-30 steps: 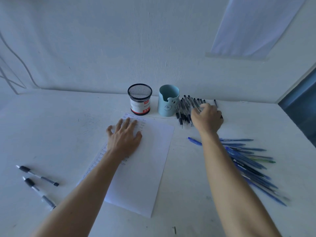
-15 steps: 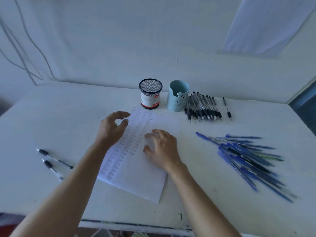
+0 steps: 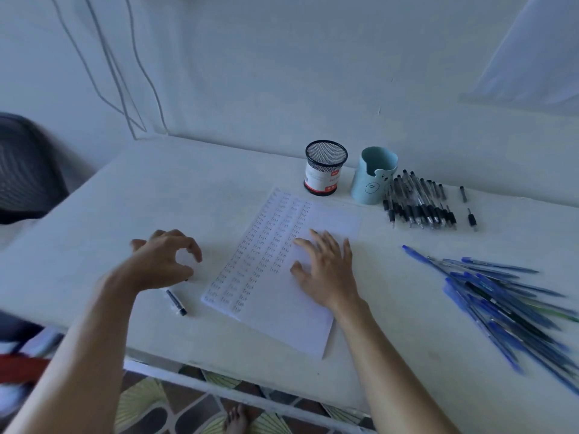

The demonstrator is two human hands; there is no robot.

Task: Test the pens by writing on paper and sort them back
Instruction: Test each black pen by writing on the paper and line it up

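Here, mesh cup [image 3: 326,170], blue holder [image 3: 372,183] alongside — black pens [image 3: 419,205] just beside.

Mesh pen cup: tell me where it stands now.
In the head view, the mesh pen cup stands upright near the back of the table, just left of the light blue holder and beyond the far end of the paper.

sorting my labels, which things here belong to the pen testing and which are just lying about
Job: paper, black pens, blue pens, mesh cup, blue holder, loose pen by left hand.
Lying about: chair, wall cables, patterned floor.
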